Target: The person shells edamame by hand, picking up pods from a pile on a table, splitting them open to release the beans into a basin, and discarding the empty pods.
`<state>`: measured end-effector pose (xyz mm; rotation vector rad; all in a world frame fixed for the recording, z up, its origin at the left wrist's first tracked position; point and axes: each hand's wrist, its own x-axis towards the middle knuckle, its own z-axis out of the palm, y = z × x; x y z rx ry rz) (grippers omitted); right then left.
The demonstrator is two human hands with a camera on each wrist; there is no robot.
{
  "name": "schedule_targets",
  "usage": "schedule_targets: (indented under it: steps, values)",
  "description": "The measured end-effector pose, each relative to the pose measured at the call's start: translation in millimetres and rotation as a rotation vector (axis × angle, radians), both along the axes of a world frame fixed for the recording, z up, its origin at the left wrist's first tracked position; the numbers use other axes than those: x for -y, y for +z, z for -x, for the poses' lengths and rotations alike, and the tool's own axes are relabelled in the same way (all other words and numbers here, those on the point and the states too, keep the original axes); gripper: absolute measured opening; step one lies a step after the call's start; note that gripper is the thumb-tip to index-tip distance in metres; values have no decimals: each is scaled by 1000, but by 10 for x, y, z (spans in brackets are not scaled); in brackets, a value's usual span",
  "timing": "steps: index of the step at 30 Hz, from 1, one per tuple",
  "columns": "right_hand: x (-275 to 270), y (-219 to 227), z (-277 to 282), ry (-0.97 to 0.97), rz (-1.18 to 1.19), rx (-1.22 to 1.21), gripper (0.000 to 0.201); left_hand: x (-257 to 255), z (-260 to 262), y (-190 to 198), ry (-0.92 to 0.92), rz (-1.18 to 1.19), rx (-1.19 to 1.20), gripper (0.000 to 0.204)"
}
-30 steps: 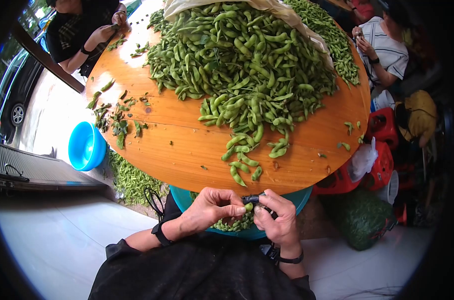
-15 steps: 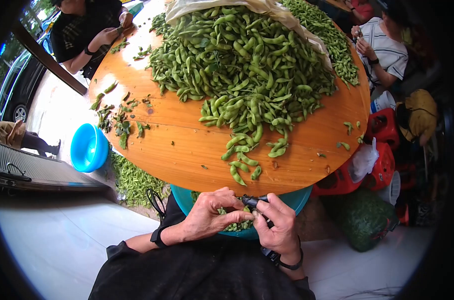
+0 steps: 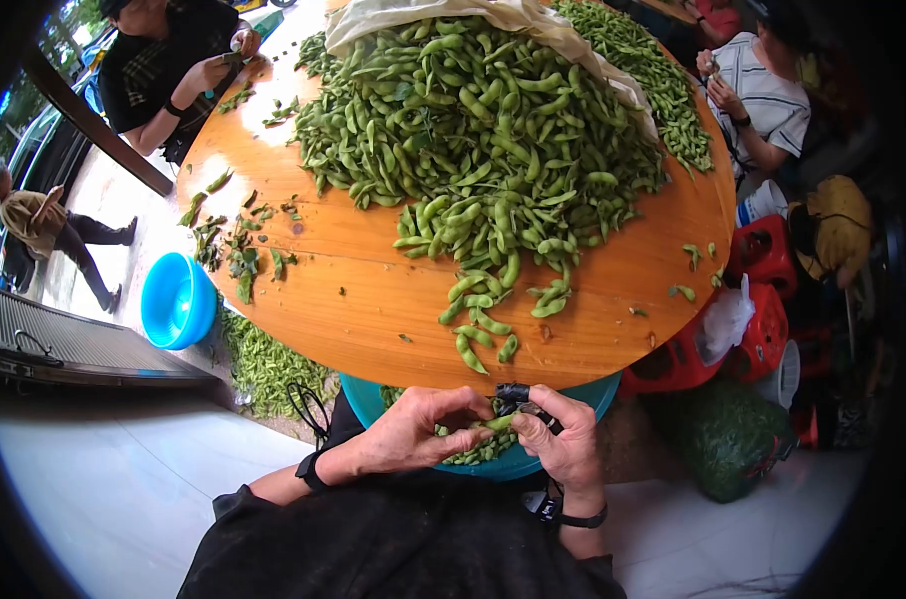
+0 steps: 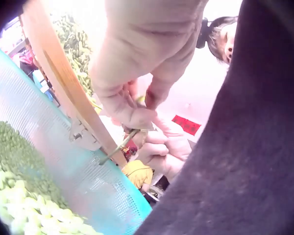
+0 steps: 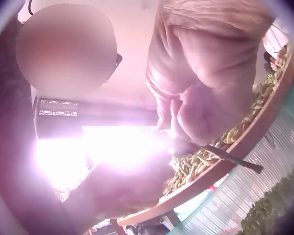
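Over a turquoise basin (image 3: 603, 397), both hands meet at a green soybean pod (image 3: 500, 423). My left hand (image 3: 423, 429) pinches one end between thumb and fingers. At the other end my right hand (image 3: 565, 444) grips it, thumb against the pod, with a black wrapping (image 3: 513, 391) around its index finger. A thin brown stick-like piece (image 5: 235, 159) juts from between the hands in the right wrist view. Shelled green beans (image 4: 24, 166) lie in the basin under the hands.
A large heap of soybean pods (image 3: 473, 130) covers the wooden table (image 3: 353, 290), some loose near its front edge. Leaf scraps (image 3: 241, 250) lie left. A blue basin (image 3: 178, 299) stands beside the table, red stools (image 3: 762, 329) at right. Other people sit around the table.
The pod now shows longer between the hands, and the black-wrapped index finger has lifted off it. A person has walked into view at far left.
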<state>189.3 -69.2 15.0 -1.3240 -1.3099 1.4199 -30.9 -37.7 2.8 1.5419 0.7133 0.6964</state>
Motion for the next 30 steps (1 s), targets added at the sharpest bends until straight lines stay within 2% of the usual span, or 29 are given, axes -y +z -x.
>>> schedule_targets:
  steps: [1, 3, 7, 9, 11, 12, 14, 16, 20, 22, 26, 28, 29, 30]
  values:
    - [-42, 35, -6, 46, -90, 76, 28, -10, -20, 2, 8, -113, -23, 26]
    - [-98, 49, 9, 106, -278, 257, 26, 5, -40, 27, 24, -148, -66, 25]
    - [-96, 121, 111, 110, -349, 359, 28, 32, -81, 12, 92, -234, -124, 22]
    - [-105, 79, 81, 92, -337, 307, 31, 25, -82, 35, 133, -297, -126, 21]
    - [-99, 72, 34, 57, -322, 289, 40, 4, -77, 112, 138, 3, -146, 18]
    - [-76, 85, 42, 56, -322, 289, 40, 16, -78, 76, 138, 3, -146, 18]
    - [-28, 139, 59, -113, -352, 328, 42, 45, -86, -31, 138, 469, 69, 18]
    - [-11, 136, 43, -101, -366, 358, 39, 48, -119, 12, 130, 464, 79, 17]
    - [5, 26, 45, -22, -351, 240, 32, 35, -154, 34, 64, 526, 158, 17]
    - [23, 59, 24, 6, -209, 179, 27, 32, -164, 74, 57, 602, 184, 18]
    - [14, 67, -9, 29, -149, 84, 24, 12, -134, 48, 34, 736, 230, 19]
    - [17, 81, -35, 1, 135, -94, 23, 3, -153, 58, 22, 755, 234, 18]
    - [7, 83, -26, 1, 135, -94, 23, -2, -160, 65, 8, 773, 238, 18]
    - [-14, 87, -8, 4, 39, -25, 23, -5, -161, 70, 8, 774, 238, 18]
